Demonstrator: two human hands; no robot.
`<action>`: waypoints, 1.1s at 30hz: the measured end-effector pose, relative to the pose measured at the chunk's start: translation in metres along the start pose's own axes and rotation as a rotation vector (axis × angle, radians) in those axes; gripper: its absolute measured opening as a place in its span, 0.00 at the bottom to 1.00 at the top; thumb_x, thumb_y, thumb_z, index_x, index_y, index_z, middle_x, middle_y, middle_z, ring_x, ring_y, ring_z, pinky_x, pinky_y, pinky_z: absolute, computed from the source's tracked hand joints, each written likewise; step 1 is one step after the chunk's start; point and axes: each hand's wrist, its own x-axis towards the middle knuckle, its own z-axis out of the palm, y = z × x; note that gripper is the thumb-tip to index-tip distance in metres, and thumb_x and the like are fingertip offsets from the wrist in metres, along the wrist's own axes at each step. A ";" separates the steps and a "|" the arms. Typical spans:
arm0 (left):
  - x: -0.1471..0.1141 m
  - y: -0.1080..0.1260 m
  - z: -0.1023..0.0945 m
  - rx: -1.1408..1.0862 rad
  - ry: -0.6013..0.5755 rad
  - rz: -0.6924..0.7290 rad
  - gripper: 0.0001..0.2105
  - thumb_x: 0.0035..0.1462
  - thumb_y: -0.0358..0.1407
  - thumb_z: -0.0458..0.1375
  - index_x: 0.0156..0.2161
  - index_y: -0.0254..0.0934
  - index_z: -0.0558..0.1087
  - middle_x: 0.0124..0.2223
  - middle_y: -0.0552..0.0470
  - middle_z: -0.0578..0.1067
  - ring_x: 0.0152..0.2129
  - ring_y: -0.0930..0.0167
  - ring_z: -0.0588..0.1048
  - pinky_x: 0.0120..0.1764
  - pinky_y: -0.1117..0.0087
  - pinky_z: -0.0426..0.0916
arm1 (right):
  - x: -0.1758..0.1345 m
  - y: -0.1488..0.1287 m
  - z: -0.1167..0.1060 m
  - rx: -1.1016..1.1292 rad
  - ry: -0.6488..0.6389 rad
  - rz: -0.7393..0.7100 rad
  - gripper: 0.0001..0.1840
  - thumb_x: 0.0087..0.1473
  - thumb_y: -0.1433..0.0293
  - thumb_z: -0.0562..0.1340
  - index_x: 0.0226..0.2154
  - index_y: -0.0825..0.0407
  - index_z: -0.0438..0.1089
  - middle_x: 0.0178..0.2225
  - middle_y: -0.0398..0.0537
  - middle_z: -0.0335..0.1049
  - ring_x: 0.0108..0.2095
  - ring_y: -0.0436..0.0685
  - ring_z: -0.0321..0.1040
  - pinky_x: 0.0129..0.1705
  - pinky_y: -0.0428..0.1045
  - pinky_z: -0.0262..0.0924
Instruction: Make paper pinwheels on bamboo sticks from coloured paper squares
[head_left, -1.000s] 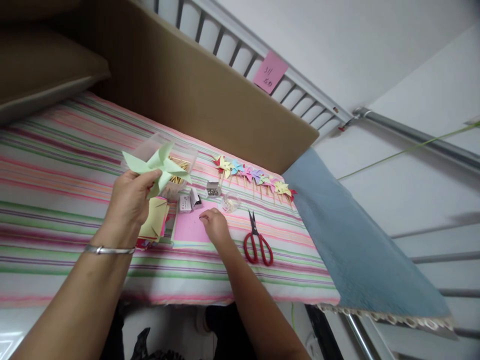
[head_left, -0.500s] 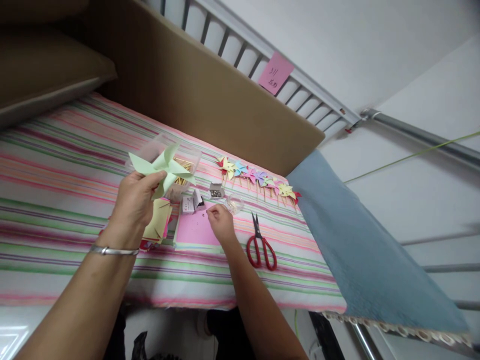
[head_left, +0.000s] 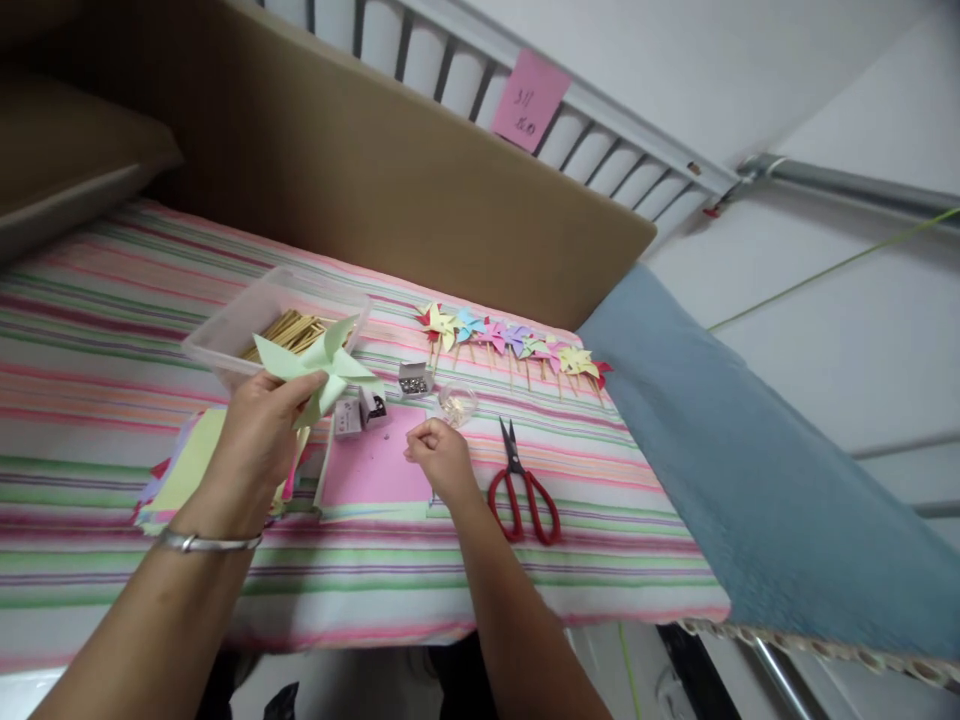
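Observation:
My left hand [head_left: 262,430] pinches a pale green paper pinwheel [head_left: 330,362] at its centre, above the cloth. My right hand [head_left: 442,455] is closed, fingertips pressed together, just over the right side of a stack of pink paper [head_left: 375,475]; whatever is in them is too small to make out. A few tiny specks lie on that paper. Behind it stand a small open box [head_left: 373,408] with dark bits, a box of metal bits [head_left: 415,379] and a round clear dish [head_left: 457,402] of small pale pieces.
A clear plastic tub [head_left: 217,345] holds wooden sticks. Coloured paper sheets [head_left: 191,450] lie beneath my left forearm. Red-handled scissors [head_left: 521,490] rest right of my right hand. Several finished pinwheels [head_left: 517,340] line the back, before a brown board [head_left: 420,210].
The view has shifted, so the tub and paper sheets show more fully. My left hand still holds the pinwheel; my right hand stays closed over the pink paper, its fingers curled more.

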 end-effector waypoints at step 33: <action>-0.001 -0.053 0.013 0.153 -0.098 -0.193 0.09 0.35 0.34 0.70 0.27 0.38 0.76 0.26 0.54 0.78 0.22 0.71 0.72 0.25 0.72 0.67 | 0.001 0.001 0.006 -0.364 -0.035 -0.147 0.03 0.47 0.73 0.65 0.24 0.51 0.72 0.21 0.43 0.70 0.26 0.54 0.68 0.28 0.45 0.60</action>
